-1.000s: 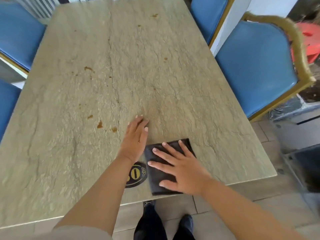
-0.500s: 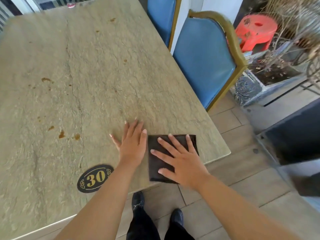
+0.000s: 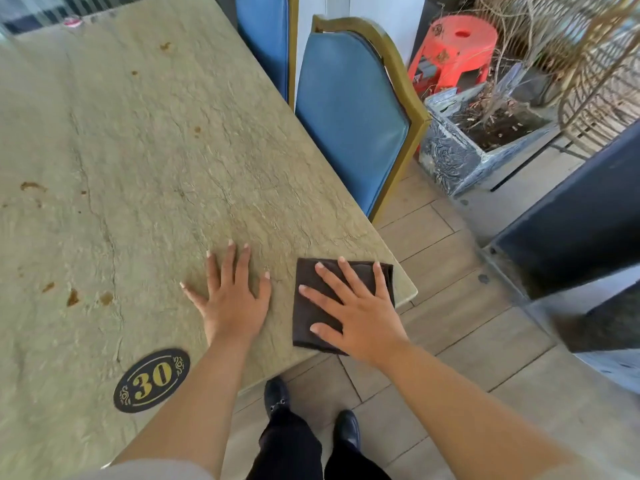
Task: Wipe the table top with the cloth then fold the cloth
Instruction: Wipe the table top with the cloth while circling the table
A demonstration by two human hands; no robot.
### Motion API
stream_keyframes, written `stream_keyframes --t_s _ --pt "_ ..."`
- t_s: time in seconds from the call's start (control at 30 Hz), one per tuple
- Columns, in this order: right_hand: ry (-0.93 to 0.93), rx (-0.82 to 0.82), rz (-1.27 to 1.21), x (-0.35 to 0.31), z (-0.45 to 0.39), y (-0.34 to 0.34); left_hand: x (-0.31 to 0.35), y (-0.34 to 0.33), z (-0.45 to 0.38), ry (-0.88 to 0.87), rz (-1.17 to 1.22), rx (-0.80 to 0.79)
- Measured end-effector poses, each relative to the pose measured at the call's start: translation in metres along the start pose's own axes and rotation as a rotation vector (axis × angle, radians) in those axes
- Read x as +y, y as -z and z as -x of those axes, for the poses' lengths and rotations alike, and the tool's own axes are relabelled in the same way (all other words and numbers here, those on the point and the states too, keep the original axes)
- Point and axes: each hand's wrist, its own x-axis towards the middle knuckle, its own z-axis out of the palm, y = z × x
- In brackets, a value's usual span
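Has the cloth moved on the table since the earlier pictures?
Yes. The cloth slid right along the near edge, away from the number plate that it lay beside, and now sits at the table's right corner under the right hand.

Bright, even daylight fills the scene, and the bench (image 3: 145, 161) shows no glare. Shadows under the hands are soft and faint. Wide-angle distortion bends the bench edges and the chair (image 3: 349, 109). The top-left corner and the dried branches (image 3: 568, 57) at the upper right are smeared by blur; the centre is sharp.
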Motion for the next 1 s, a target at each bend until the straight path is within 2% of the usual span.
stream_keyframes --t_s 0.1,0.2,0.27,0.3,0.4,0.47,0.5,0.57,0.67,0.73,0.8,0.87,0.93,1.0 --pt "-0.156 -0.009 0.027 0.016 -0.041 0.010 0.000 -0.002 -0.001 0.010 -0.002 0.003" --pt "-0.399 0.001 -0.044 0.017 -0.091 0.015 -0.002 -0.003 -0.001 0.003 0.022 0.007" --pt "-0.452 -0.019 -0.060 -0.001 -0.111 0.015 -0.003 0.000 -0.001 0.019 0.057 0.011" --pt "-0.391 -0.013 -0.035 -0.013 -0.113 0.013 -0.003 0.004 -0.003 0.032 0.078 0.012" --pt "0.014 0.029 0.063 -0.033 -0.101 0.000 -0.010 0.017 -0.013 0.064 0.137 0.026" --pt "0.201 0.015 0.062 -0.013 -0.113 0.005 -0.022 0.022 -0.022 -0.055 0.099 0.026" --pt "0.220 0.000 0.063 0.001 -0.126 0.010 -0.030 0.022 -0.026 -0.140 0.068 0.027" --pt "0.108 -0.005 0.076 0.021 -0.163 0.018 -0.049 0.021 -0.042 -0.188 0.055 0.069" --pt "-0.228 -0.012 0.039 0.024 -0.225 0.028 -0.075 0.021 -0.070 0.081 0.100 0.149" --pt "-0.318 -0.041 0.007 -0.002 -0.260 0.029 -0.084 0.020 -0.083 0.239 0.118 0.142" --pt "-0.161 -0.064 0.034 -0.039 -0.273 0.025 -0.084 0.019 -0.088 0.269 0.133 0.149" --pt "0.156 -0.046 0.069 -0.066 -0.268 0.017 -0.082 0.018 -0.088 0.264 0.161 0.160" --pt "0.485 -0.042 0.077 -0.062 -0.264 0.014 -0.082 0.018 -0.087 0.270 0.179 0.162" --pt "0.661 -0.067 0.083 -0.039 -0.279 0.019 -0.083 0.018 -0.087 0.261 0.157 0.169"
